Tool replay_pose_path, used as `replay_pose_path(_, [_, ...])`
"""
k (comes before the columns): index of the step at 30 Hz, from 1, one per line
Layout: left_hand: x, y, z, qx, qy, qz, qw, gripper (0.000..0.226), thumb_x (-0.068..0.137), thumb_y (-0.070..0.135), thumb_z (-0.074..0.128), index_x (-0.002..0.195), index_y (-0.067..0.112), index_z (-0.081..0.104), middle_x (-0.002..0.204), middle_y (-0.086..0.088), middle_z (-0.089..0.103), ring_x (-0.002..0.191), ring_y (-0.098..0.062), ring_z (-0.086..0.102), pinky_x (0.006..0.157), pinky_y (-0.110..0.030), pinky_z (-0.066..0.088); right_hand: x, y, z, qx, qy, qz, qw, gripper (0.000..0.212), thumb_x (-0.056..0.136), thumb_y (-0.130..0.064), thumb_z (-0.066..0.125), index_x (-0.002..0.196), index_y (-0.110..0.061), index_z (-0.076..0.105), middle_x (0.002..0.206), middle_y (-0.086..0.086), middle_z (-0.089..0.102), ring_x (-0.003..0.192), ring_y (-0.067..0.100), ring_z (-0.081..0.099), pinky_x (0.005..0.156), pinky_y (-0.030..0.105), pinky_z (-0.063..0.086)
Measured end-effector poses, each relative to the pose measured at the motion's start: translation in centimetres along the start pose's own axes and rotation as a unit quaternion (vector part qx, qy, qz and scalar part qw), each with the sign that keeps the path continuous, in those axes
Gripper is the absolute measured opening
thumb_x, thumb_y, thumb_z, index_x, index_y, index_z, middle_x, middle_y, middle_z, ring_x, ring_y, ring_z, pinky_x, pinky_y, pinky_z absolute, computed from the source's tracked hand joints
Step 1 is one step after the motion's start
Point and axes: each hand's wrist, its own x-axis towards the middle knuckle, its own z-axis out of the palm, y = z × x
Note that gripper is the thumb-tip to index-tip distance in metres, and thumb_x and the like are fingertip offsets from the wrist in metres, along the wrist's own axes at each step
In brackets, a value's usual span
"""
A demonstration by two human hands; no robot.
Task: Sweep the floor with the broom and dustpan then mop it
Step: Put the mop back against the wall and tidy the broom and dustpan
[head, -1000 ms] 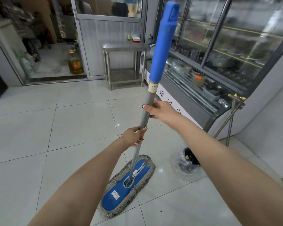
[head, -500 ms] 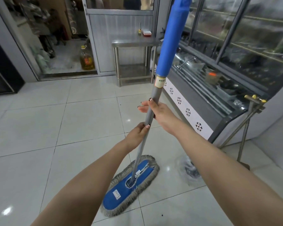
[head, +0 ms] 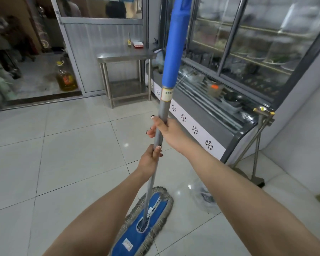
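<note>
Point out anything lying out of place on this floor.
A crumpled clear plastic bag with something dark inside lies loose on the tiles, just right of the mop and in front of the display fridge. It looks like litter not yet picked up. Nothing else stands out.

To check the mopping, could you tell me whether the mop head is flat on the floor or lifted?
Flat: the mop head lies spread on the tiles, visible fringe resting on them.
</note>
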Motion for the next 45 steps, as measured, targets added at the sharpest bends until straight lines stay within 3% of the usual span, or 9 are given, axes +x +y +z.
replay_pose_path(7, [1.5, 2.9, 0.1, -0.01, -0.01, 0.066, 0.998, 0.029, 0.1, 0.034, 0.034, 0.085, 0.012, 0.047, 0.074, 0.004, 0.053, 0.07, -0.001, 0.055, 0.059, -0.009, 0.04, 0.9, -2.6, -1.3, -0.004, 0.067, -0.03, 0.997, 0.037, 0.094, -0.038, 0.053, 0.072, -0.008, 0.054, 0.062, 0.005, 0.067, 0.059, 0.018, 0.066, 0.07, 0.031, 0.056])
replay_pose_path(13, [1.4, 8.6, 0.5, -0.046, -0.069, 0.149, 0.985, 0.034, 0.101, 0.031, 0.031, 0.081, 0.009, 0.046, 0.067, -0.001, 0.051, 0.066, -0.015, 0.051, 0.062, -0.017, 0.04, 0.1, -7.4, -3.5, 0.029, 0.15, -0.086, 0.984, 0.044, 0.094, -0.037, 0.054, 0.064, -0.006, 0.054, 0.054, 0.01, 0.061, 0.047, 0.018, 0.062, 0.055, 0.028, 0.057])
replay_pose_path(20, [-0.8, 13.7, 4.6, -0.1, -0.142, 0.199, 0.965, 0.039, 0.101, 0.033, 0.029, 0.075, 0.008, 0.043, 0.061, -0.002, 0.047, 0.059, -0.013, 0.047, 0.058, -0.016, 0.04, -3.7, -10.6, -8.4, -0.011, 0.247, -0.118, 0.962, 0.049, 0.092, -0.043, 0.055, 0.061, -0.005, 0.055, 0.047, 0.006, 0.062, 0.049, 0.02, 0.064, 0.058, 0.038, 0.06])
replay_pose_path(24, [-2.1, 15.4, 8.6, -0.089, -0.175, 0.227, 0.954, 0.044, 0.1, 0.039, 0.029, 0.074, 0.007, 0.044, 0.058, 0.002, 0.048, 0.047, 0.002, 0.046, 0.05, -0.006, 0.037, -6.9, -11.2, -12.0, -0.036, 0.299, -0.112, 0.947, 0.052, 0.092, -0.046, 0.054, 0.061, -0.005, 0.056, 0.049, 0.006, 0.064, 0.047, 0.019, 0.065, 0.049, 0.026, 0.055])
replay_pose_path(27, [-3.2, 16.4, 12.2, -0.091, -0.209, 0.229, 0.946, 0.044, 0.098, 0.044, 0.029, 0.074, 0.012, 0.046, 0.058, 0.005, 0.049, 0.046, 0.002, 0.047, 0.048, -0.006, 0.038, -9.7, -11.1, -14.8, -0.058, 0.347, -0.106, 0.93, 0.053, 0.092, -0.049, 0.053, 0.06, -0.007, 0.058, 0.051, 0.007, 0.066, 0.05, 0.017, 0.068, 0.048, 0.017, 0.05])
replay_pose_path(32, [-6.7, 18.5, 19.9, -0.121, -0.28, 0.208, 0.929, 0.042, 0.098, 0.044, 0.03, 0.068, 0.018, 0.045, 0.053, 0.008, 0.046, 0.044, 0.002, 0.047, 0.054, -0.014, 0.042, -14.9, -10.1, -20.6, -0.055, 0.422, -0.093, 0.9, 0.051, 0.09, -0.049, 0.054, 0.059, -0.009, 0.058, 0.056, 0.01, 0.068, 0.058, 0.023, 0.07, 0.071, 0.036, 0.059])
replay_pose_path(35, [-9.0, 20.0, 24.8, -0.135, -0.327, 0.201, 0.914, 0.043, 0.099, 0.041, 0.029, 0.068, 0.016, 0.044, 0.054, 0.003, 0.045, 0.047, -0.006, 0.046, 0.057, -0.021, 0.041, -18.2, -9.3, -24.7, -0.014, 0.456, -0.101, 0.884, 0.047, 0.091, -0.041, 0.058, 0.058, -0.008, 0.054, 0.051, 0.009, 0.064, 0.055, 0.026, 0.068, 0.063, 0.034, 0.059])
replay_pose_path(40, [-12.5, 22.3, 33.3, -0.142, -0.373, 0.18, 0.899, 0.044, 0.1, 0.037, 0.031, 0.066, 0.012, 0.043, 0.054, -0.001, 0.044, 0.036, 0.001, 0.044, 0.043, -0.008, 0.04, -23.6, -7.5, -32.1, -0.019, 0.499, -0.084, 0.863, 0.044, 0.089, -0.042, 0.061, 0.063, -0.007, 0.053, 0.049, 0.006, 0.064, 0.052, 0.024, 0.067, 0.061, 0.036, 0.06])
replay_pose_path(45, [-15.0, 24.7, 42.2, -0.133, -0.413, 0.155, 0.888, 0.05, 0.096, 0.049, 0.03, 0.068, 0.012, 0.048, 0.053, 0.0, 0.05, 0.051, -0.016, 0.049, 0.054, -0.027, 0.042, -28.4, -6.4, -39.4, -0.027, 0.536, -0.087, 0.839, 0.042, 0.087, -0.045, 0.062, 0.066, -0.009, 0.054, 0.045, -0.001, 0.059, 0.047, 0.02, 0.062, 0.06, 0.044, 0.06])
